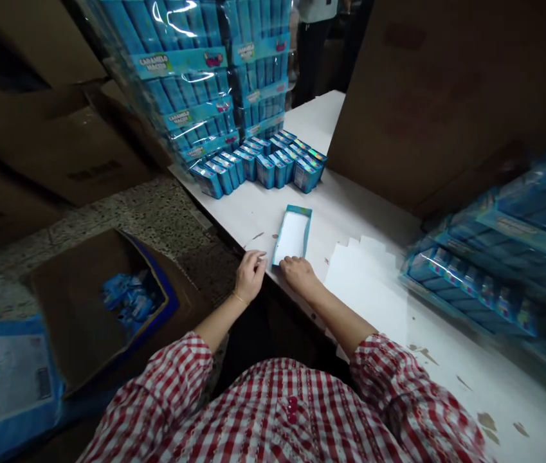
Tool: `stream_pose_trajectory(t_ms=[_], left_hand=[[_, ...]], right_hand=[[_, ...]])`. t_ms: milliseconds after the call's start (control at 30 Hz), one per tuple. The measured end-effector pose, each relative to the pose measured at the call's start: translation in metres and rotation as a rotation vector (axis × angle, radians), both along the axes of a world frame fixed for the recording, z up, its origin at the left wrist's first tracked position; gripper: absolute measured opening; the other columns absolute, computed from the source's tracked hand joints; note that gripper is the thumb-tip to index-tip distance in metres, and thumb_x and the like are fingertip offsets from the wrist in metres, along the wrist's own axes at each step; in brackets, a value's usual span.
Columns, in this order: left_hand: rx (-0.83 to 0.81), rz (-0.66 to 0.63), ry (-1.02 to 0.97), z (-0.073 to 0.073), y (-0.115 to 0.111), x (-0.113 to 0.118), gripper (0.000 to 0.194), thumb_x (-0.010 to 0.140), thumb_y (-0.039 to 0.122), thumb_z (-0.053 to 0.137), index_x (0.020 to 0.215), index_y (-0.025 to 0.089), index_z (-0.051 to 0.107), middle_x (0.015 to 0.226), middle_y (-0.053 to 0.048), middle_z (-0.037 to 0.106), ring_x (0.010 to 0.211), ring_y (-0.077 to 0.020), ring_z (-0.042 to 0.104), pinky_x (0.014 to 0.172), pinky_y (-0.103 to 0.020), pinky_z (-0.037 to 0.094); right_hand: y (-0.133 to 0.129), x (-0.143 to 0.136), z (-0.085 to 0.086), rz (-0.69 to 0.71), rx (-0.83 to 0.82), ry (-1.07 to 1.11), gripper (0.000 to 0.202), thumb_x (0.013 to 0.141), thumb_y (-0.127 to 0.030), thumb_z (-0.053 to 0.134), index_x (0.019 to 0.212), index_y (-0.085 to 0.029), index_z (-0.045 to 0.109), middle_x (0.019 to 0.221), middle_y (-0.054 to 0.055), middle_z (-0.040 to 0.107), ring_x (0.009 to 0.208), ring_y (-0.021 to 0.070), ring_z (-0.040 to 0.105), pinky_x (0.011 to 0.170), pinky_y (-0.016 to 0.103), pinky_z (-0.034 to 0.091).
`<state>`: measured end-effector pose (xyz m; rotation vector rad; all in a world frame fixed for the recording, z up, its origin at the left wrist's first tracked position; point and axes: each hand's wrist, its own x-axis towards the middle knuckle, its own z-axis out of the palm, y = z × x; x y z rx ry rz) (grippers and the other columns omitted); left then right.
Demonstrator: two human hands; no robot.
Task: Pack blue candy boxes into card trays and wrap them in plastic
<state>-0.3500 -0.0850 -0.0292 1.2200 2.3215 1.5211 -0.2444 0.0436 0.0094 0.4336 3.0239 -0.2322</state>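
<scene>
A shallow open cardboard tray (292,235), blue on its rim and white inside, lies lengthwise on the white table near its edge. My right hand (298,275) has its fingers curled over the near end wall of this tray. Just left of that near corner is my left hand (250,275), over the table edge, fingers loosely bent with a gap to the thumb and nothing visible in them. Beyond the tray stand several small blue packets (265,168) in rows.
Wrapped stacks of blue display boxes (181,64) rise at the back left; more blue boxes (485,270) stand right. White sheets (364,273) lie beside the tray. An open carton (80,308) holding blue packets is lower left. A large cardboard box (436,96) and another person (314,45) are behind.
</scene>
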Motion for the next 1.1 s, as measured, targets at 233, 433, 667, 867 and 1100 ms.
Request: stream_pose_trajectory(t_ms=[233, 433, 667, 867, 1100], left_hand=[[-0.309, -0.071, 0.004, -0.01, 0.072, -0.039, 0.063, 0.074, 0.035, 0.06, 0.129, 0.013, 0.04, 0.106, -0.012, 0.057, 0.09, -0.0218, 0.058, 0.082, -0.035, 0.047], [-0.381, -0.122, -0.029, -0.014, 0.085, -0.039, 0.058, 0.074, 0.019, 0.051, 0.131, 0.018, 0.041, 0.1, -0.009, 0.062, 0.094, -0.0224, 0.058, 0.085, -0.035, 0.046], [-0.321, -0.1, -0.101, -0.017, 0.079, -0.037, 0.051, 0.077, 0.02, 0.048, 0.128, 0.018, 0.043, 0.104, -0.008, 0.061, 0.093, -0.0196, 0.058, 0.081, -0.032, 0.048], [-0.401, -0.101, -0.038, -0.009, 0.07, -0.034, 0.049, 0.079, 0.02, 0.043, 0.128, 0.014, 0.043, 0.108, -0.01, 0.058, 0.098, -0.0212, 0.057, 0.088, -0.035, 0.046], [-0.483, -0.08, -0.004, -0.006, 0.05, -0.02, 0.053, 0.076, 0.018, 0.045, 0.129, 0.017, 0.043, 0.105, -0.008, 0.055, 0.095, -0.0197, 0.057, 0.088, -0.031, 0.046]], right_hand=[[0.128, -0.052, 0.021, -0.328, -0.082, 0.498, 0.069, 0.078, -0.06, 0.049, 0.127, -0.012, 0.043, 0.131, 0.019, 0.046, 0.122, 0.0278, 0.041, 0.099, 0.041, 0.035], [0.25, -0.16, 0.045, -0.464, -0.008, 0.222, 0.12, 0.05, -0.07, 0.068, 0.144, -0.017, 0.014, 0.15, 0.019, 0.008, 0.136, 0.0421, -0.001, 0.103, 0.061, 0.014], [0.304, -0.195, 0.033, -0.394, -0.028, -0.071, 0.118, 0.047, -0.064, 0.07, 0.144, -0.02, 0.017, 0.146, 0.018, 0.018, 0.126, 0.0492, 0.021, 0.098, 0.059, 0.027], [0.275, -0.116, 0.039, -0.187, 0.017, 0.016, 0.107, 0.056, -0.064, 0.062, 0.143, -0.017, 0.023, 0.141, 0.017, 0.026, 0.123, 0.0463, 0.028, 0.097, 0.059, 0.029], [0.183, -0.062, 0.085, 0.177, -0.161, 0.229, 0.104, 0.06, -0.071, 0.057, 0.144, -0.024, 0.019, 0.146, 0.011, 0.021, 0.129, 0.0397, 0.024, 0.102, 0.057, 0.021]])
